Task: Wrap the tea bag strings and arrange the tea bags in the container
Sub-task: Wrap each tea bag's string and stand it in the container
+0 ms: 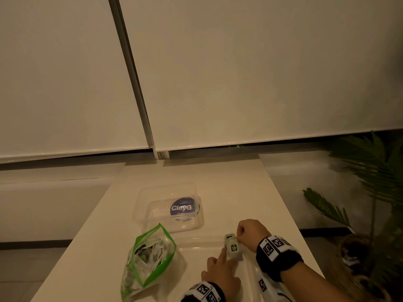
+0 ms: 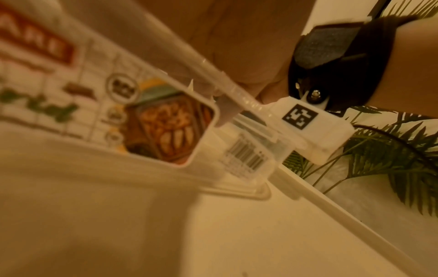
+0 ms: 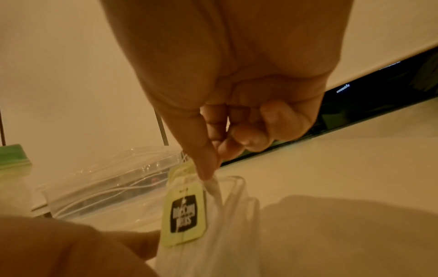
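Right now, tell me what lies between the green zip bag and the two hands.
Head view: between the green zip bag and the left hand and right hand lies the clear container's near-empty floor.

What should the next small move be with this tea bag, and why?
Probably ease the tea bag down and release the right hand's grip. It already stands upright in the clear container beside another one, its yellow tag flat against it, the right fingertips pinching its top edge and a left hand finger steadying its side.
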`<state>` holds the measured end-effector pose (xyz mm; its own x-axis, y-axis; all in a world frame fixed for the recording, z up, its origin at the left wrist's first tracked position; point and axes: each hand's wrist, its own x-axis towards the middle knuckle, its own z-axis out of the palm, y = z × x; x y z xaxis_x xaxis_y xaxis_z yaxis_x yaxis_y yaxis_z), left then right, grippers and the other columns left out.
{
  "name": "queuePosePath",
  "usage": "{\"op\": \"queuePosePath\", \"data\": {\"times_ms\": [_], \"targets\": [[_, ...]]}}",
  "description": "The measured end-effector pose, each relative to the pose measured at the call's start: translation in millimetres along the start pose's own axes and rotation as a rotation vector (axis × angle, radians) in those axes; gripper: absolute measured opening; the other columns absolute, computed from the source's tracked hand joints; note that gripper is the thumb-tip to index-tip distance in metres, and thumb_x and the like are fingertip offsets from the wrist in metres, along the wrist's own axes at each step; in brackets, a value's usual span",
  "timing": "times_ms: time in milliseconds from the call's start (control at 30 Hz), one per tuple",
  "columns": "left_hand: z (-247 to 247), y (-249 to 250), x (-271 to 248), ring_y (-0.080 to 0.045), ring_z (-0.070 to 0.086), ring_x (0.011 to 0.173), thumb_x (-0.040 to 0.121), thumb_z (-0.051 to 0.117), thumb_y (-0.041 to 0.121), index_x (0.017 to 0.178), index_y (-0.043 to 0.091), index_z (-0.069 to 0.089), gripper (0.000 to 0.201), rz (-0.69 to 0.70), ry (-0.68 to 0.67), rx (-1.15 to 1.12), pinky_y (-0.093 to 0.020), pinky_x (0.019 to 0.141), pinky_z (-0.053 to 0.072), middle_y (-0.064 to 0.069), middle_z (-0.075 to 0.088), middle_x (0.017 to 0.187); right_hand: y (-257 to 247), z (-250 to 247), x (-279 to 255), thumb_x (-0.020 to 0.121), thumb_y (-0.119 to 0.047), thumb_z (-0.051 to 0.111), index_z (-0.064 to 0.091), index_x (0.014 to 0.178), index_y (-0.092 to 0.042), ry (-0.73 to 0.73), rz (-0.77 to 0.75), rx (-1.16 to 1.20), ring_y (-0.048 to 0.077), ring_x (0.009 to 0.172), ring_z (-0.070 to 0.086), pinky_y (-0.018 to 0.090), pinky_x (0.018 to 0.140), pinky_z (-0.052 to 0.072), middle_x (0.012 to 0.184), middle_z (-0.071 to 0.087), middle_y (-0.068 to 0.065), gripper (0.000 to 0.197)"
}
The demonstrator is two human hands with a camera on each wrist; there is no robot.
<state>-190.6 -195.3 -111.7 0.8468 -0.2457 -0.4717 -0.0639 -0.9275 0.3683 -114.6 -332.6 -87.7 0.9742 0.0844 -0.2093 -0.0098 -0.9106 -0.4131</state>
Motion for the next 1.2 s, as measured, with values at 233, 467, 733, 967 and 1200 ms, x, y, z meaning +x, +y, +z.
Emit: {"op": "queuePosePath", "data": {"times_ms": [233,467,733,967,1200], "targets": [[-4.5,-1.2,-1.2,-0.019,0.025,0.134,0.084,0.047,0.029,0.111,0.045,0.044,0.032,0.009,0.039,-0.096,-0.038,0.101,0.032,0.023,-0.003,0.160,-0.2,-0.7,-1.1,0.085,-0.013,0.052,0.056,0.069,-0.023,-0.013,0.005,0.036,0.014,0.083,0.058,0.024,0.074,0.045,0.085,0.061,-0.004,0.020],[-6.8,-2.5,0.8,-0.022,0.014,0.143,0.087,0.046,0.026,0.121,0.052,0.047,0.043,-0.017,0.025,-0.059,-0.042,0.109,0.028,0.005,0.002,0.163,2.2,-1.4,3.0,0.082,-0.010,0.061,0.056,0.061,-0.026,-0.004,0.043,0.119,0.017,0.088,0.064,0.025,0.075,0.049,0.080,0.063,-0.005,0.028],[-4.1,-3.8,1.6,-0.024,0.013,0.143,0.088,0.042,0.023,0.137,0.052,0.040,0.057,-0.010,0.000,0.024,-0.043,0.110,0.025,0.002,0.004,0.163,0.2,-1.7,-0.3,0.082,-0.018,0.061,0.046,0.067,-0.026,-0.032,0.059,0.020,0.014,0.084,0.053,0.021,0.073,0.040,0.088,0.056,-0.005,0.022],[-6.4,-2.4,0.7,-0.023,0.016,0.142,0.089,0.042,0.022,0.136,0.047,0.043,0.054,-0.008,0.004,0.020,-0.044,0.111,0.026,0.004,0.007,0.162,-2.7,3.5,0.4,0.082,-0.016,0.062,0.049,0.056,-0.021,-0.077,0.111,-0.050,0.020,0.082,0.062,0.024,0.067,0.044,0.075,0.059,0.001,0.030],[-7.7,-6.3,1.2,-0.020,0.021,0.139,0.091,0.043,0.024,0.133,0.036,0.047,0.045,0.009,0.012,-0.015,-0.043,0.108,0.029,0.015,0.007,0.161,-1.5,5.0,1.8,0.083,-0.018,0.064,0.051,0.060,-0.017,-0.082,0.155,-0.045,0.020,0.085,0.064,0.022,0.066,0.043,0.081,0.061,0.005,0.026]]}}
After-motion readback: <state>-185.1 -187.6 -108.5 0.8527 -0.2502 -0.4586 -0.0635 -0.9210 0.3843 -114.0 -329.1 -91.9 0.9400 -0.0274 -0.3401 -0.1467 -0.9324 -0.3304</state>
